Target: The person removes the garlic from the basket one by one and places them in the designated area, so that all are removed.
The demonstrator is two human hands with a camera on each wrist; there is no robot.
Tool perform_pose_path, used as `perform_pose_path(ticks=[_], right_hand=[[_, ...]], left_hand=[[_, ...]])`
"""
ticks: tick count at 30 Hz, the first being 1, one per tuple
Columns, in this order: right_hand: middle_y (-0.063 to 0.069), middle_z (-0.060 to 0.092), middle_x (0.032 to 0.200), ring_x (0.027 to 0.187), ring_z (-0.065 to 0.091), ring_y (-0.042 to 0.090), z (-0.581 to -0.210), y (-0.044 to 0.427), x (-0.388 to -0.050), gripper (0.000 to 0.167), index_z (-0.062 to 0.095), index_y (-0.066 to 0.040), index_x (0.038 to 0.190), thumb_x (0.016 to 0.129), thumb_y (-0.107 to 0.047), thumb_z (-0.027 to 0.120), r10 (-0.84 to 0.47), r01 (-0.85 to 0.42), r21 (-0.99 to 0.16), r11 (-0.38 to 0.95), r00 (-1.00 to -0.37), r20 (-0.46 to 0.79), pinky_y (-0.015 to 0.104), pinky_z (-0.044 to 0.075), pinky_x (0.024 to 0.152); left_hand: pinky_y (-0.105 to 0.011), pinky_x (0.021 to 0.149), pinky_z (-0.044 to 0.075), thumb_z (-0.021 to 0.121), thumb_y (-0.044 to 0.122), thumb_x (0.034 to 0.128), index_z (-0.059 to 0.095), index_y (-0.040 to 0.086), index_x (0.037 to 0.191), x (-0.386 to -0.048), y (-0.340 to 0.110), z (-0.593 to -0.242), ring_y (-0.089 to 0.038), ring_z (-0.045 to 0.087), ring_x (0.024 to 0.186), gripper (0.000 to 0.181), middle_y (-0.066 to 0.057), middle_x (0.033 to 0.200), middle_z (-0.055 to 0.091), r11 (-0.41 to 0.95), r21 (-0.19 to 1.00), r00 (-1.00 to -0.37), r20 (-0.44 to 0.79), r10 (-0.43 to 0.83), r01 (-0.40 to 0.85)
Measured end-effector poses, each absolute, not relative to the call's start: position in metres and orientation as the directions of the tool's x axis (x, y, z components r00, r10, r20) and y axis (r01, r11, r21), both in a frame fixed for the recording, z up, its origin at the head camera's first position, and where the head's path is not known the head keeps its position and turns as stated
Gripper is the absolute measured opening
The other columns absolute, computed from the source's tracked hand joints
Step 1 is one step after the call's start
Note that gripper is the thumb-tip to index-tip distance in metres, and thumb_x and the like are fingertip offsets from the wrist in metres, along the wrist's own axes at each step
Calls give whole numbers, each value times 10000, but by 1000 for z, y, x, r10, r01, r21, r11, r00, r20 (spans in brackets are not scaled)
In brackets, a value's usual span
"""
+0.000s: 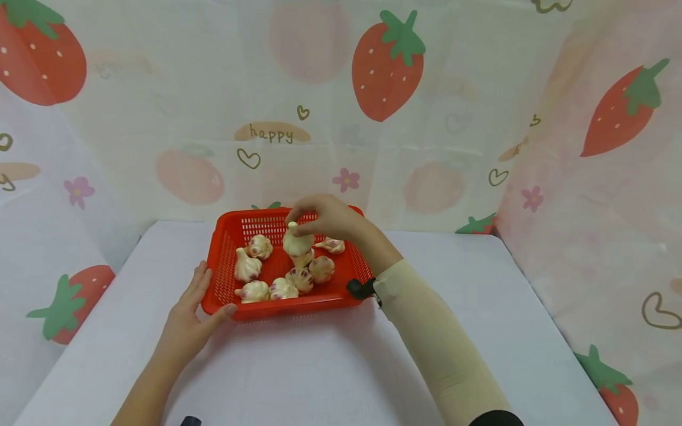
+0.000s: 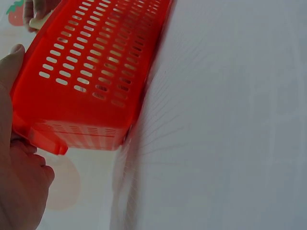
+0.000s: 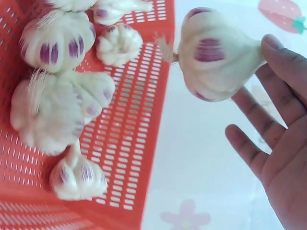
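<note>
A garlic bulb [image 1: 297, 244] hangs above the red plastic basket [image 1: 319, 306], its stem pinched between thumb and fingers of my right hand [image 1: 337, 220]. In the right wrist view the same garlic bulb [image 3: 211, 60] shows purple patches and dry roots, clear of the bulbs beside it. My left hand [image 1: 183, 325] grips the basket's left end, thumb at the near corner. Up close in the left wrist view, curled fingers [image 2: 29, 179] are at the basket's end rim. Inside the basket lie several more garlic bulbs, among them one at the left [image 1: 247, 267] and one at the front [image 1: 283, 289].
The basket rests toward the back of a white-covered table [image 1: 298, 373]. Behind and to the sides hangs a pale curtain [image 1: 453, 130] with strawberry prints. A small dark object [image 1: 190, 420] shows at the bottom edge of the head view.
</note>
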State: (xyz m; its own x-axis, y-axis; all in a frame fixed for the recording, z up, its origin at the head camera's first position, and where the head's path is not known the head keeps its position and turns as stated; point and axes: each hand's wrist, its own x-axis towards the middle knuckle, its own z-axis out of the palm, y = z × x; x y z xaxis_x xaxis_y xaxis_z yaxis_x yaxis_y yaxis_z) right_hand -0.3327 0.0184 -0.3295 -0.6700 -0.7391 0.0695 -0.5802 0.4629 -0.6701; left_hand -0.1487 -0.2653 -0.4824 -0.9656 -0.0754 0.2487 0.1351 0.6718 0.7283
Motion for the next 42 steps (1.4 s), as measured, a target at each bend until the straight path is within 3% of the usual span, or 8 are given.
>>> perform_pose_path(ticks=[10, 15, 25, 31, 37, 42], right_hand=[[-88, 737, 1100, 1157, 626, 164, -333, 61, -317, 233, 771, -166, 1116, 907, -263, 804, -660, -591, -685, 425, -721, 213, 388, 534, 1038], [-109, 739, 1071, 1149, 620, 134, -335, 79, -309, 228, 776, -181, 1111, 900, -261, 810, -603, -595, -666, 451, -753, 265, 415, 525, 1051], [-85, 735, 1099, 1180, 615, 196, -350, 117, -293, 198, 781, -239, 1075, 886, -276, 825, -473, -537, -739, 407, -816, 332, 510, 467, 1100], [-41, 747, 1106, 1156, 625, 183, -361, 140, -290, 220, 779, -208, 1090, 885, -271, 827, -366, -512, -766, 389, -849, 381, 495, 507, 1054], [9, 764, 1076, 1115, 640, 222, -372, 162, -288, 216, 778, -173, 1076, 879, -242, 834, -270, -515, -773, 370, -856, 442, 458, 474, 1050], [2, 760, 1095, 1114, 630, 169, -379, 180, -284, 224, 776, -178, 1074, 875, -261, 838, -184, -507, -762, 403, -861, 475, 451, 471, 1049]], left_hand=[[-732, 1102, 337, 739, 505, 913, 172, 175, 1652, -148, -267, -480, -321, 96, 1594, 989, -13, 1730, 89, 676, 727, -969, 235, -80, 121], [-738, 1096, 337, 729, 512, 918, 158, 189, 1654, -149, -268, -480, -321, 90, 1595, 986, 1, 1730, 72, 681, 723, -970, 228, -82, 112], [-732, 1092, 347, 722, 512, 922, 162, 183, 1654, -148, -266, -481, -331, 98, 1593, 978, -15, 1730, 79, 681, 725, -972, 218, -84, 104], [-732, 1083, 357, 717, 518, 923, 151, 190, 1656, -148, -265, -480, -325, 92, 1594, 983, -10, 1731, 70, 688, 720, -974, 209, -86, 94], [-731, 1076, 365, 716, 515, 924, 157, 189, 1655, -148, -264, -479, -328, 102, 1593, 976, -15, 1731, 76, 688, 719, -973, 217, -84, 101], [-731, 1075, 365, 716, 506, 928, 157, 181, 1654, -147, -264, -478, -334, 105, 1592, 973, -23, 1730, 79, 690, 716, -971, 223, -83, 105]])
